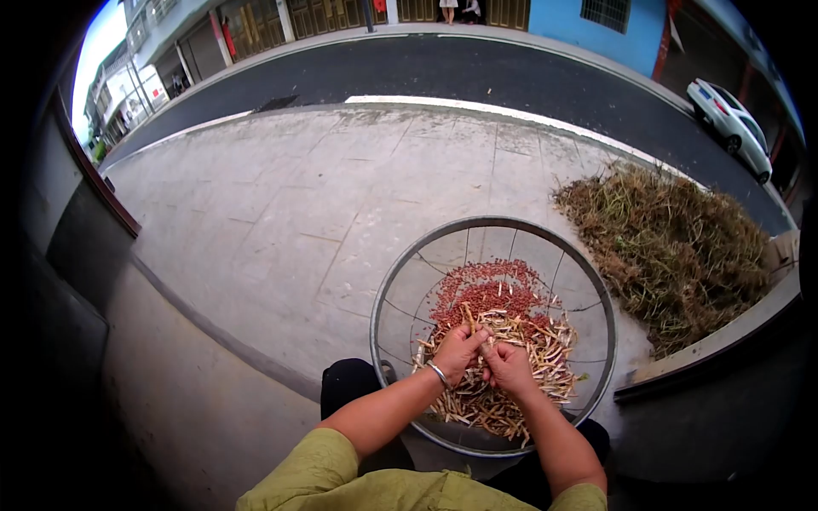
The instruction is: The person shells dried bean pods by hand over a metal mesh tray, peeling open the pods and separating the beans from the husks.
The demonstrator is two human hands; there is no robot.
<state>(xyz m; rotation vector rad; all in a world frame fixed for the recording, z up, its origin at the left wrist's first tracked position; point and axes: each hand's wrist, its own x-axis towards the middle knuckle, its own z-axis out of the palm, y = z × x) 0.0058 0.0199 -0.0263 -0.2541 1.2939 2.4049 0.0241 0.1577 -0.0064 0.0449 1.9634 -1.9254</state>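
Note:
A wide round sieve basket (388, 319) with a grey rim rests at my knees. Loose red beans (486, 285) are spread over its far half, and a heap of dry tan bean pods (545, 362) fills the near half. Above that heap my two hands meet. My left hand (460, 351), with a bracelet at the wrist, is closed around a dry bean pod (468, 317) whose end sticks up past the fingers. My right hand (509, 366) pinches close against it, apparently at the same pod; its fingertips are partly hidden.
To the right lies a big pile of dried bean plants (673, 247), beside a low ledge (716, 345). Grey paving (256, 221) stretches ahead to a dark road (426, 68). A white car (733, 123) is parked at the far right. Two people are across the road.

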